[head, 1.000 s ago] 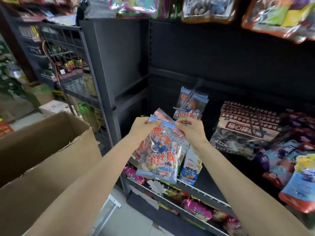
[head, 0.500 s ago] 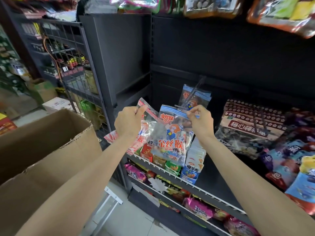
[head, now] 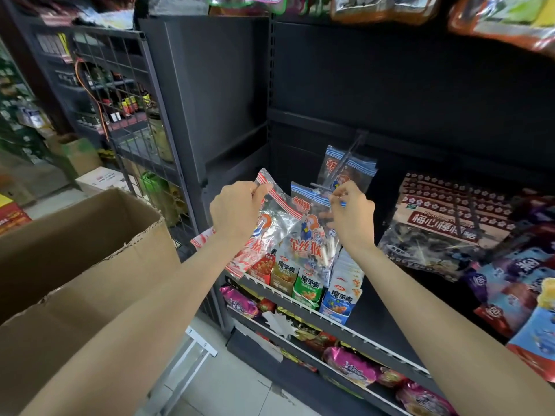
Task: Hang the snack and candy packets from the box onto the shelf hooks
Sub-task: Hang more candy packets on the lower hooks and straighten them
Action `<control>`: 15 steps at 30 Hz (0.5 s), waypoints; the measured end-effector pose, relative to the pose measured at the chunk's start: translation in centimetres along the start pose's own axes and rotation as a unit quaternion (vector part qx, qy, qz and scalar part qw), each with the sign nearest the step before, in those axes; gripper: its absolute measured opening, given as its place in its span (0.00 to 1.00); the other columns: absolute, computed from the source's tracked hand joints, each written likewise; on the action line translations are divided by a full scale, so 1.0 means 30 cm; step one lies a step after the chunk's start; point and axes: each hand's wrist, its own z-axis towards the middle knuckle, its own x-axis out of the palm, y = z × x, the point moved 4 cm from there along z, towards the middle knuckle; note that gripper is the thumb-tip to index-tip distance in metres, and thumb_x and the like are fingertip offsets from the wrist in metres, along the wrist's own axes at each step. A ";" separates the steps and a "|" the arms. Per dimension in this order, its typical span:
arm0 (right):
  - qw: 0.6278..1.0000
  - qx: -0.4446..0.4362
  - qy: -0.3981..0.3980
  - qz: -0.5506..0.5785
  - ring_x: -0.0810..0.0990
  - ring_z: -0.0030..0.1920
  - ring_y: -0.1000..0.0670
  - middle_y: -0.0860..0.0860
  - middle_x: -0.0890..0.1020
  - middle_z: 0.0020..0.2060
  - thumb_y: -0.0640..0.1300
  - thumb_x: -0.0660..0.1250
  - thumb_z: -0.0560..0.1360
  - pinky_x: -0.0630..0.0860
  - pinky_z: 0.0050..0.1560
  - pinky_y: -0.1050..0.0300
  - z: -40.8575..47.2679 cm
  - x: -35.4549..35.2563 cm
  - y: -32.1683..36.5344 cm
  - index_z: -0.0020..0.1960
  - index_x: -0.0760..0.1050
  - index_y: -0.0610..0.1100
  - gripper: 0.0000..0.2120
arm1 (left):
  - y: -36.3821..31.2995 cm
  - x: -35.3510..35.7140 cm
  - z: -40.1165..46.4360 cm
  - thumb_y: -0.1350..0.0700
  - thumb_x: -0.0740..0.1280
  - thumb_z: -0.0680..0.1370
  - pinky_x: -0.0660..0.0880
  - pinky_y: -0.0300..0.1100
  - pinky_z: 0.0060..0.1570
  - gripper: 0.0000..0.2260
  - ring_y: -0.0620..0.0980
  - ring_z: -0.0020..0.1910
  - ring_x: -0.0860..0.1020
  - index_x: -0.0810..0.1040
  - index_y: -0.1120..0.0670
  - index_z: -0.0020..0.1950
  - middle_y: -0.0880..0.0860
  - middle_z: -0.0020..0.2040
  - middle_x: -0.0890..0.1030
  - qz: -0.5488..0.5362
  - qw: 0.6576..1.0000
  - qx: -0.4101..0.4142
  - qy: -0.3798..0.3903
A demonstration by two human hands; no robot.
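A blue-striped candy packet [head: 309,232] is being pinched at its top edge by the right hand [head: 353,216], at the tip of a shelf hook [head: 345,163]. A red-striped packet [head: 264,223] is being gripped by the left hand [head: 235,210], beside a cardboard box [head: 75,265].

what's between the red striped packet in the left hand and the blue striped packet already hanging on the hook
In the head view, the blue-striped packet pinched by the right hand lies between the red-striped packet and the hung packet.

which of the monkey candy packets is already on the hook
The blue-topped packet at the back, with the hook running through its top. The other blue-topped one is pinched by the right hand; the red-topped one is in the left hand.
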 end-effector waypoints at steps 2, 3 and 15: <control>0.998 -0.038 0.002 -0.045 0.82 0.37 0.43 0.44 0.77 0.41 0.36 0.57 0.80 0.80 0.40 0.43 0.001 0.001 0.004 0.53 0.69 0.42 0.05 | -0.006 0.000 0.006 0.42 0.58 0.79 0.60 0.36 0.26 0.20 0.47 0.28 0.71 0.72 0.54 0.34 0.46 0.26 0.67 0.010 1.000 0.009 0.001; 0.996 -0.060 0.007 -0.064 0.80 0.39 0.40 0.39 0.78 0.40 0.35 0.57 0.79 0.78 0.43 0.42 0.002 0.003 0.004 0.54 0.71 0.40 0.06 | -0.009 0.001 0.010 0.42 0.58 0.79 0.59 0.36 0.26 0.19 0.47 0.28 0.70 0.72 0.53 0.34 0.46 0.26 0.67 0.012 1.000 0.013 0.001; 0.955 -0.196 0.033 -0.220 0.81 0.39 0.42 0.39 0.81 0.39 0.28 0.64 0.75 0.80 0.41 0.45 -0.021 0.013 -0.025 0.58 0.75 0.32 0.11 | -0.027 0.039 0.019 0.44 0.59 0.80 0.57 0.32 0.27 0.17 0.44 0.25 0.65 0.70 0.52 0.36 0.44 0.27 0.65 0.013 0.999 0.016 0.024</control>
